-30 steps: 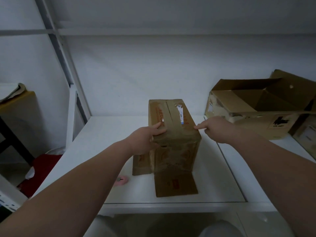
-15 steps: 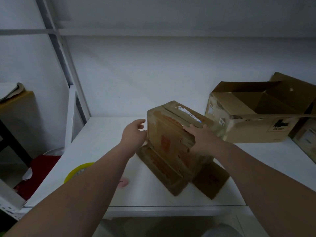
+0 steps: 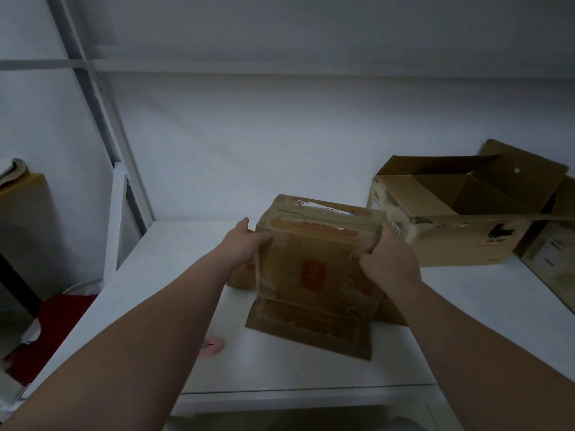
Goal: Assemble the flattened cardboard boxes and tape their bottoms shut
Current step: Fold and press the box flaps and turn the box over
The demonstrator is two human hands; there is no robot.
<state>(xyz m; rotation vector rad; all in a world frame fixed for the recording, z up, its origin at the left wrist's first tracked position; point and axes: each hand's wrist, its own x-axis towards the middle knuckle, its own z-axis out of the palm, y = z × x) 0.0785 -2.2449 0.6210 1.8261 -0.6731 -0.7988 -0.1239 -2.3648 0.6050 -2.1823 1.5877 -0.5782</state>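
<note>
A small brown cardboard box with red print stands on the white table, its taped top side facing up and its lower flaps splayed out on the table. My left hand grips the box's upper left edge, thumb on the near face. My right hand grips the upper right corner, fingers curled over the top edge. A white label shows on the box top.
A larger open cardboard box sits at the back right, with another box beside it. A pink round object lies on the table near my left forearm. A metal shelf frame rises at left; red fabric lies below.
The box has been turned so its broad face is toward me. Both hands moved from its top onto its upper side edges.
</note>
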